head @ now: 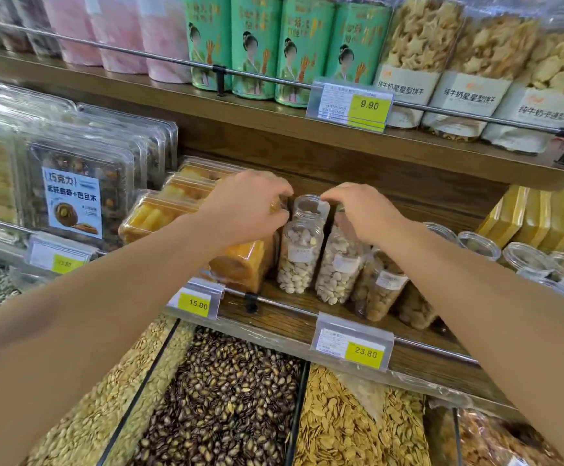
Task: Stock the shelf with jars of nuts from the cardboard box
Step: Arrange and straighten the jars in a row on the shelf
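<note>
Though under hands (pixel 250 210) (pixel 364 216), three pistachio jars (pixel 299 260) (pixel 338 270) (pixel 309 207)

Wooden shelf (pixel 294 307) with nut jars (pixel 299 260), cake boxes (pixel 159 213).

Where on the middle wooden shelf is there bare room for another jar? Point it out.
Bare wood shows in front of the clear pistachio jars, between them and the metal rail, and behind them toward the wooden back panel. It is crowded to the left with the orange cake packs and to the right with more clear jars.
</note>
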A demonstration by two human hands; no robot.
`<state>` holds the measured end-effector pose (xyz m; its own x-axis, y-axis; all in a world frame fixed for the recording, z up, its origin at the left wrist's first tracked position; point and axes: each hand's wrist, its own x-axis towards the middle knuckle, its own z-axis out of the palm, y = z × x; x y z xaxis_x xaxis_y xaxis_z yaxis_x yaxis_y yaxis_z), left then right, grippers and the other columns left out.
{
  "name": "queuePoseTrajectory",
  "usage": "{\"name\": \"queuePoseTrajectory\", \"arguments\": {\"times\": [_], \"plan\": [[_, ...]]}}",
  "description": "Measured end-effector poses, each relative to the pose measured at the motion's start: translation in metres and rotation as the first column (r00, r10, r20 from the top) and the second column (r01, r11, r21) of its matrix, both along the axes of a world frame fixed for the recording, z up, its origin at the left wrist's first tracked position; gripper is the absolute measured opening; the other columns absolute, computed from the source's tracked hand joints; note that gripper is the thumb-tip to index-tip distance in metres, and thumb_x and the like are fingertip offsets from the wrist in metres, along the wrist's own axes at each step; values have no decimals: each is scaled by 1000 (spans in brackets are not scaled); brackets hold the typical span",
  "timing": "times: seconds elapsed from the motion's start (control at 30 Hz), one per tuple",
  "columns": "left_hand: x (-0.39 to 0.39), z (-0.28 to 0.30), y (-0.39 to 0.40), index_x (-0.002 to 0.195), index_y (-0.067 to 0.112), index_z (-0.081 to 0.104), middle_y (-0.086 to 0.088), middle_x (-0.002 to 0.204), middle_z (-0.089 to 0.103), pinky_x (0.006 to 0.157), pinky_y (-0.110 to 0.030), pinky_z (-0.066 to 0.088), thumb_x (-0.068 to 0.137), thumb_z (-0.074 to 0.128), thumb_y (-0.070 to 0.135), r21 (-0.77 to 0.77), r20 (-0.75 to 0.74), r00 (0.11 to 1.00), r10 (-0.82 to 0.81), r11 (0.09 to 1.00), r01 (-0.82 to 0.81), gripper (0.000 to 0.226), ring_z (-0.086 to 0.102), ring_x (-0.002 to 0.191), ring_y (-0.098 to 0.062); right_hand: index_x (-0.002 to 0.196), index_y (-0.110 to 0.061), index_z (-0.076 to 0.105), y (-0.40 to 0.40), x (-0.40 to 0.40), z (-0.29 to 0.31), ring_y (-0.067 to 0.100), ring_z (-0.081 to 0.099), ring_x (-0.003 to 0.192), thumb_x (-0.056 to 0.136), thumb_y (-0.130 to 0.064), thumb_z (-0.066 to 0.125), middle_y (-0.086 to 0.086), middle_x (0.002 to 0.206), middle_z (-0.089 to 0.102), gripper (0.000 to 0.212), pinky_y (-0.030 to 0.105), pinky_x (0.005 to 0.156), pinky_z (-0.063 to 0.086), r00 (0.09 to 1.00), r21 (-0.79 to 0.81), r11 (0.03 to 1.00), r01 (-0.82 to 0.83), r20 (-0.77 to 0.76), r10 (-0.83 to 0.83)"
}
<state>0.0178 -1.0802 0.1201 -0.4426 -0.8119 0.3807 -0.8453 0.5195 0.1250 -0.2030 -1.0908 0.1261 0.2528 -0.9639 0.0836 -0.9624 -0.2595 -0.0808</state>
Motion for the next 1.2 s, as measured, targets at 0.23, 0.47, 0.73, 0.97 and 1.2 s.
{"name": "queuePoseTrajectory", "arguments": {"times": [0.23,0.47,0.73,0.97,1.2], "plan": [[6,2,-19,120,26,63,2,119,66,91,-45,51,81,49,45,25,-92,996,2,1000,0,46,60,110,-21,137,-46,48,-39,9,-15,30,45,126,90,-12,50,-4,141,49,58,45,97,47,985,105,994,-13,-170,31],[11,0,-24,121,26,63,2,120,65,92,-46,51,85,54,41,44,-95,995,-5,999,9,40,57,113,-20,126,-29,64,-42,-1,-13,24,48,107,92,-20,60,2,123,60,35,34,91,42,994,-42,993,-107,27,108],[9,1,-25,120,27,63,4,119,65,90,-45,52,84,53,42,62,-89,996,-4,998,10,40,57,112,-19,118,-33,67,-43,11,-15,25,50,113,96,-43,50,-2,118,57,29,34,84,44,999,-66,998,-9,-44,6],[7,1,-24,120,27,64,3,118,66,88,-44,53,83,51,42,76,-57,998,-1,997,5,41,60,109,-19,132,-37,58,-52,3,-19,27,50,126,98,-36,49,-2,145,49,36,39,103,42,995,38,998,49,-83,-46],[0,4,-19,120,28,64,6,120,66,90,-45,52,83,53,41,79,-17,1000,-4,997,5,40,57,114,-19,135,-32,58,-49,0,-22,26,47,131,99,-26,53,-1,144,50,37,38,106,40,999,75,996,47,4,-48]]}}
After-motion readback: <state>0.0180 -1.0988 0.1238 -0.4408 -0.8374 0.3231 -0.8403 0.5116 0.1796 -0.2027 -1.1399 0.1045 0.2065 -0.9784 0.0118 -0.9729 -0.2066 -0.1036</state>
